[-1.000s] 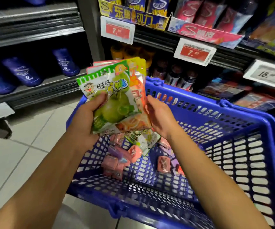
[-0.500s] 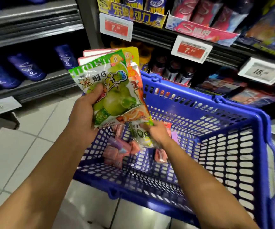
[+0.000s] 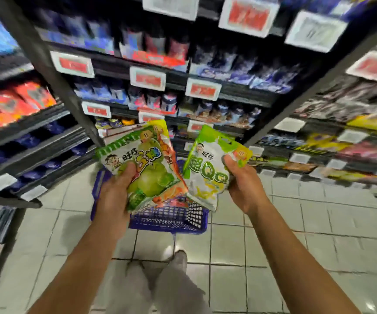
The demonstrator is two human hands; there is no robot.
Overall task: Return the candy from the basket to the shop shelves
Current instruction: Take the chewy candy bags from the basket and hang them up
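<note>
My left hand (image 3: 115, 196) grips a fanned stack of candy bags (image 3: 147, 168), a green apple-flavour bag on top with orange and yellow ones behind. In my right hand (image 3: 243, 186) is a single white and green candy bag (image 3: 207, 175), thumb pressed on its front. Both hands are raised at chest height above the blue shopping basket (image 3: 167, 219), which stands on the floor and is mostly hidden behind the bags. Its contents are out of sight.
Dark shop shelves (image 3: 137, 71) stacked with packets rise straight ahead, carrying red and white price tags (image 3: 147, 78). More shelving (image 3: 19, 130) runs along the left and along the right (image 3: 341, 141). Pale tiled floor (image 3: 273, 245) lies below, with my legs (image 3: 160, 288) at the bottom.
My right hand lifted the white and green bag out of the basket. Both hands rose with their bags, and the view pulled up and back, so the basket looks smaller and more shelves show.
</note>
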